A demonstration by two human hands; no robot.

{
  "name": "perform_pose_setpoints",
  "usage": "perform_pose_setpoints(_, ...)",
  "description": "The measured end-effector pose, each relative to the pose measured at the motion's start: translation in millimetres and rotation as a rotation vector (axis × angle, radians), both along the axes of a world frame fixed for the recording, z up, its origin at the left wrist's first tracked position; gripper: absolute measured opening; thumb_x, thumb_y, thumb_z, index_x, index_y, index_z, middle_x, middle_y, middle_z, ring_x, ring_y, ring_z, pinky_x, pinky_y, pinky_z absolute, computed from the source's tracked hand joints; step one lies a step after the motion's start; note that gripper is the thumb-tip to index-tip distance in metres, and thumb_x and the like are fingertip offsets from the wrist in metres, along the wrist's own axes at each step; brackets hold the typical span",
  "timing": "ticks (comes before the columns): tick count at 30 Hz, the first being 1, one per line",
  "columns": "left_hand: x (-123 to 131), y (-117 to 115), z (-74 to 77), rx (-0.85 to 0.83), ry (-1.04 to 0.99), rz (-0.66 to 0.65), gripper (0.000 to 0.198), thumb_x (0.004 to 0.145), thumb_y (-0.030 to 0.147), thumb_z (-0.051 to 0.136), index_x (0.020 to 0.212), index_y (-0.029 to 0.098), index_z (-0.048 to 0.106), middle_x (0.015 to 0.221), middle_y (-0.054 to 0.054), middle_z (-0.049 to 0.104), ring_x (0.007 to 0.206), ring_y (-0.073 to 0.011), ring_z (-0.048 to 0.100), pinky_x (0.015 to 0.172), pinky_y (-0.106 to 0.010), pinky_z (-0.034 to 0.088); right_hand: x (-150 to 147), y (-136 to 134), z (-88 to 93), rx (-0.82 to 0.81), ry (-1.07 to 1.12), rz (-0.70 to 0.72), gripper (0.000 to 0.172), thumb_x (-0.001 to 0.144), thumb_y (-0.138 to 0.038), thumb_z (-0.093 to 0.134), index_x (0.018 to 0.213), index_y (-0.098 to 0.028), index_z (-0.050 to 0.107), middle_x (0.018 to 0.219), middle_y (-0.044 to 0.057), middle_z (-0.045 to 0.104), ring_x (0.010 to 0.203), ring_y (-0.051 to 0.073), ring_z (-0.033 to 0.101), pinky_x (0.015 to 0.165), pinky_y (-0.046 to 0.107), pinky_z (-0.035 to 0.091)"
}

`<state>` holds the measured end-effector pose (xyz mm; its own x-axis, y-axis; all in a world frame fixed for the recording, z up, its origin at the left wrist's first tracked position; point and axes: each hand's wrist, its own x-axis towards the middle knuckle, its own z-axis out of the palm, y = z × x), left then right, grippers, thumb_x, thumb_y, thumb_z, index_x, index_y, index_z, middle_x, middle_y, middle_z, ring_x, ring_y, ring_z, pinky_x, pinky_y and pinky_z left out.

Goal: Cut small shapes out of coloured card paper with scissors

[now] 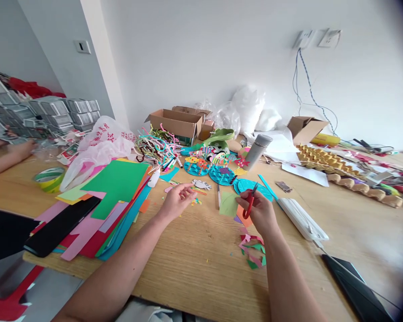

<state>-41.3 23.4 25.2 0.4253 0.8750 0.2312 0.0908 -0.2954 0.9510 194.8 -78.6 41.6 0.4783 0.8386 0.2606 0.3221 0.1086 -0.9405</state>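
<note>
My right hand [260,210] is closed around red-handled scissors [249,205], their dark blades pointing up and away. A light green piece of paper [228,204] meets its fingertips; whether they pinch it I cannot tell. My left hand [177,202] hovers over the table with its fingers loosely bent and apart, and I see nothing in them. Just beyond its fingertips is a white paper cut-out with drawn lines [201,184]. Below the green paper are an orange paper piece [244,217] and curled red, pink and green scraps [253,250].
Coloured paper sheets [117,179] lie at left under a black phone [63,226], beside a tape roll [49,179]. Decorated blue discs [221,174], pipe cleaners [156,145] and a grey bottle [258,152] stand behind. A white power strip [302,219] is at right. Another person's arm [10,158] reaches in far left.
</note>
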Motion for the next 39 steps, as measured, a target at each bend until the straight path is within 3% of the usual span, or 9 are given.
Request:
perform_pose_setpoints(5, 14.4, -21.3, 10.7, -0.044, 0.108, -0.224, 0.045, 0.068, 0.041, 0.068, 0.103, 0.014, 0.065, 0.088, -0.008, 0.066, 0.071, -0.0129, 0.056, 0.063, -0.024, 0.044, -29.8, 2.0, -1.4, -0.104, 0.058, 0.332, 0.027, 0.062, -0.033, 0.076, 0.071, -0.018, 0.056, 0.070, -0.001, 0.056, 0.063, 0.013, 0.052, 0.057, 0.025, 0.043)
perform_pose_setpoints(9, 23.2, -28.4, 2.4, -0.137, 0.203, -0.312, 0.021, 0.064, 0.027, 0.067, 0.079, 0.013, 0.066, 0.070, -0.004, 0.064, 0.062, -0.0129, 0.054, 0.058, -0.024, 0.040, -41.0, 3.8, -8.2, -0.148, 0.029, 0.448, 0.025, 0.065, -0.033, 0.075, 0.073, -0.018, 0.056, 0.070, -0.001, 0.058, 0.062, 0.013, 0.053, 0.057, 0.025, 0.043)
perform_pose_setpoints(12, 25.6, -28.9, 0.5, -0.197, 0.145, -0.275, 0.009, 0.063, 0.021, 0.064, 0.066, 0.013, 0.062, 0.062, 0.000, 0.060, 0.058, -0.0104, 0.050, 0.056, -0.023, 0.037, -44.1, 5.1, -9.8, -0.150, 0.093, 0.403, 0.029, 0.065, -0.038, 0.075, 0.074, -0.018, 0.057, 0.072, 0.001, 0.061, 0.065, 0.015, 0.056, 0.058, 0.025, 0.044)
perform_pose_setpoints(19, 19.6, -19.4, -1.0, -0.443, -0.251, -0.083, 0.024, 0.061, 0.031, 0.067, 0.076, 0.013, 0.062, 0.070, -0.001, 0.062, 0.061, -0.0097, 0.051, 0.054, -0.021, 0.037, -47.5, 7.0, -14.3, -0.187, 0.142, 0.333, 0.039, 0.059, -0.042, 0.079, 0.073, -0.020, 0.050, 0.064, -0.003, 0.054, 0.061, 0.015, 0.054, 0.055, 0.025, 0.043)
perform_pose_setpoints(23, 20.7, -22.1, -11.8, -0.500, -0.234, -0.075, 0.021, 0.058, 0.027, 0.068, 0.071, 0.014, 0.058, 0.065, 0.000, 0.059, 0.058, -0.0098, 0.051, 0.052, -0.021, 0.037, -48.6, 8.1, -19.1, -0.092, 0.200, 0.231, 0.038, 0.061, -0.044, 0.078, 0.074, -0.020, 0.052, 0.066, -0.003, 0.054, 0.062, 0.015, 0.055, 0.058, 0.026, 0.044)
perform_pose_setpoints(26, 23.1, -27.8, -19.2, -0.514, -0.104, -0.210, 0.019, 0.058, 0.025, 0.067, 0.069, 0.014, 0.056, 0.060, 0.002, 0.056, 0.053, -0.0093, 0.048, 0.051, -0.022, 0.034, -47.1, 8.4, -21.4, -0.029, 0.199, 0.129, 0.040, 0.060, -0.046, 0.078, 0.077, -0.020, 0.053, 0.068, -0.002, 0.055, 0.062, 0.015, 0.054, 0.057, 0.026, 0.044)
perform_pose_setpoints(31, 23.8, -32.4, -23.1, -0.451, -0.009, -0.326, 0.020, 0.062, 0.031, 0.066, 0.067, 0.014, 0.057, 0.058, 0.002, 0.053, 0.054, -0.0095, 0.046, 0.052, -0.022, 0.032, -48.9, 7.4, -21.7, -0.050, 0.189, 0.175, 0.039, 0.061, -0.044, 0.079, 0.078, -0.020, 0.054, 0.070, -0.001, 0.057, 0.063, 0.015, 0.054, 0.056, 0.025, 0.045)
perform_pose_setpoints(35, 21.6, -30.3, -19.0, -0.437, -0.054, -0.276, 0.024, 0.062, 0.035, 0.068, 0.061, 0.013, 0.058, 0.055, 0.002, 0.050, 0.053, -0.0088, 0.043, 0.050, -0.023, 0.030, -55.4, 6.3, -18.2, -0.065, 0.181, 0.159, 0.040, 0.059, -0.044, 0.080, 0.078, -0.020, 0.053, 0.070, 0.000, 0.058, 0.064, 0.016, 0.055, 0.057, 0.026, 0.046)
perform_pose_setpoints(39, 20.5, -24.8, -18.8, -0.544, -0.238, -0.141, 0.031, 0.059, 0.040, 0.071, 0.072, 0.012, 0.066, 0.069, -0.003, 0.061, 0.059, -0.0106, 0.049, 0.052, -0.023, 0.035, -61.6, 5.4, -15.7, -0.087, 0.165, 0.190, 0.042, 0.058, -0.044, 0.081, 0.080, -0.020, 0.053, 0.078, 0.004, 0.064, 0.072, 0.019, 0.061, 0.064, 0.030, 0.049)
